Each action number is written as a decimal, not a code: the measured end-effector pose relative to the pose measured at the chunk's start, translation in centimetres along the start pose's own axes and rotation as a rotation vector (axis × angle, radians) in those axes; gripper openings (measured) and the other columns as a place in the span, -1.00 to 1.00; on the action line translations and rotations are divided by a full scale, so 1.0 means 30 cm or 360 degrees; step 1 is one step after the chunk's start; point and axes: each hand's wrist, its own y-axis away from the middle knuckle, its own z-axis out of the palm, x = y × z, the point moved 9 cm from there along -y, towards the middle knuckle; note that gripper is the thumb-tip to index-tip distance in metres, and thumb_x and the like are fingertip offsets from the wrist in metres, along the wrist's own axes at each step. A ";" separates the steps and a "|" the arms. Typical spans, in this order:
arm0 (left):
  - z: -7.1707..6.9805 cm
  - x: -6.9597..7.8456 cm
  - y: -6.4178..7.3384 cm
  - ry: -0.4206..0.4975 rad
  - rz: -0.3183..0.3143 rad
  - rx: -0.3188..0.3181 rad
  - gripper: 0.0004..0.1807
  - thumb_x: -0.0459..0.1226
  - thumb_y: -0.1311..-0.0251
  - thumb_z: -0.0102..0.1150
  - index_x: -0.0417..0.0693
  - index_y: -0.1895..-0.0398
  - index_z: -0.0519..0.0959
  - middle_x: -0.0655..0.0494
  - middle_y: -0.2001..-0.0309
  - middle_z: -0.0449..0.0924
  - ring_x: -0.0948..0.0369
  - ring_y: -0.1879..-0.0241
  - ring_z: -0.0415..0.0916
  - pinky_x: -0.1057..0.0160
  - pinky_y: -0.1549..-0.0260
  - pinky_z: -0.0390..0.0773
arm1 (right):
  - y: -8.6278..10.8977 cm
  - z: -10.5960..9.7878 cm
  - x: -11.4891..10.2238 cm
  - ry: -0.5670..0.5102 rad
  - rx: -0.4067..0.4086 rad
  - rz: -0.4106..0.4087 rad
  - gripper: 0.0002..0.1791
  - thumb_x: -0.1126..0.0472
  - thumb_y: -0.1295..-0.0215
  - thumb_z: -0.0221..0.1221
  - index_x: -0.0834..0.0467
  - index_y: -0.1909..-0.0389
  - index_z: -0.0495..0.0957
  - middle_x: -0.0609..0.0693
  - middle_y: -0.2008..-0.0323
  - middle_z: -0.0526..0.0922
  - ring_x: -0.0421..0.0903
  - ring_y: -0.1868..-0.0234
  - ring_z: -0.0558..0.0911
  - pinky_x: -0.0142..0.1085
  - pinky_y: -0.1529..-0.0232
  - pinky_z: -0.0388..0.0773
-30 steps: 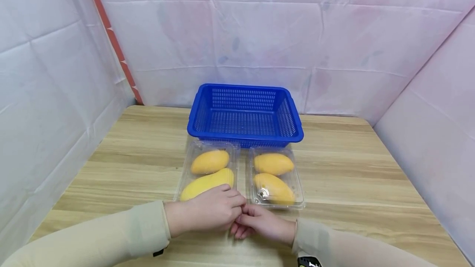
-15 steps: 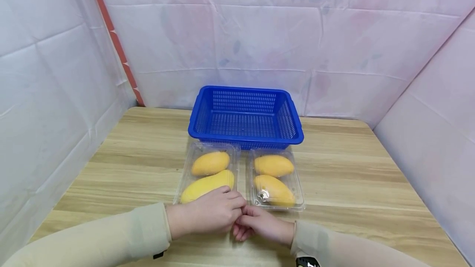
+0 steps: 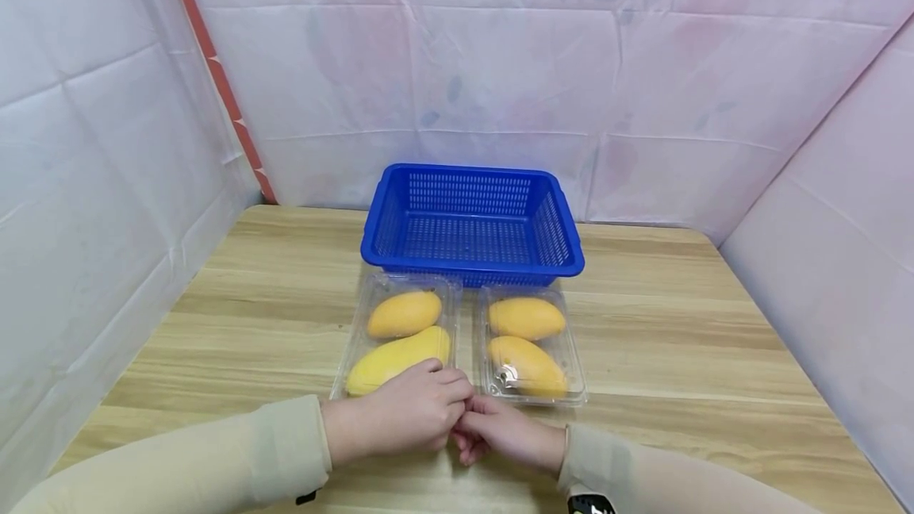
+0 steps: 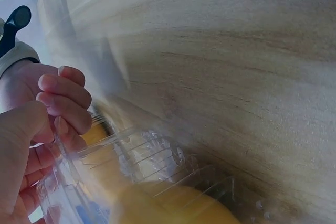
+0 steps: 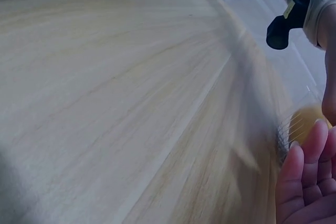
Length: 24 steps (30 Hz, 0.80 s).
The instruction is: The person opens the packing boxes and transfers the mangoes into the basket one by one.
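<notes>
Two clear plastic clamshell boxes lie side by side in the head view, each with two yellow mangoes inside. My left hand reaches over the near side of the left box, covering part of its larger mango. At that box's near right corner it meets my right hand. In the left wrist view, the thumb and fingers of both hands pinch the box's edge; the exact contact is partly hidden. My right hand's other fingers are loosely curled. The right box is untouched.
A blue perforated basket stands behind both boxes, with nothing in it. Everything sits on a wood-grain table. Pale sheeting hangs behind the table and along both sides.
The lower fingers of my right hand have shifted slightly to the right and curled in. My left hand stays at the box corner. The boxes and basket have not visibly moved.
</notes>
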 end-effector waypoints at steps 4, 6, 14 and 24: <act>-0.001 0.003 0.000 -0.0029 -0.0006 0.0030 -0.81 -0.09 0.14 0.23 0.04 0.46 0.63 0.28 0.26 0.50 0.29 0.16 0.41 0.33 0.30 0.36 | 0.001 -0.001 0.000 -0.0011 0.0019 0.0018 -0.82 0.23 -0.37 -0.08 0.26 0.33 0.40 -0.06 0.53 0.46 -0.23 0.53 0.49 -0.43 0.44 0.51; -0.002 0.006 0.000 -0.0054 -0.0004 0.0051 -0.81 -0.10 0.12 0.21 0.03 0.46 0.63 0.27 0.27 0.50 0.28 0.17 0.41 0.32 0.31 0.36 | 0.002 -0.002 0.001 -0.0016 0.0030 0.0032 -0.82 0.23 -0.37 -0.08 0.25 0.32 0.40 -0.06 0.54 0.46 -0.23 0.54 0.49 -0.43 0.44 0.50; -0.004 0.015 0.000 -0.0142 -0.0012 0.0111 -0.76 -0.12 0.07 0.19 -0.03 0.35 0.64 0.24 0.29 0.51 0.26 0.22 0.41 0.32 0.33 0.39 | 0.002 -0.004 -0.008 -0.0014 0.0080 0.0058 -0.82 0.19 -0.37 -0.07 0.21 0.35 0.39 -0.05 0.56 0.44 -0.22 0.56 0.46 -0.43 0.48 0.48; 0.000 0.011 0.002 -0.0109 -0.0084 0.0111 -0.77 -0.17 0.10 0.17 -0.01 0.32 0.64 0.22 0.28 0.55 0.25 0.22 0.44 0.33 0.33 0.37 | 0.003 -0.002 -0.006 -0.0044 0.0115 0.0131 -0.82 0.18 -0.36 -0.07 0.18 0.41 0.37 -0.06 0.58 0.42 -0.24 0.59 0.44 -0.44 0.52 0.46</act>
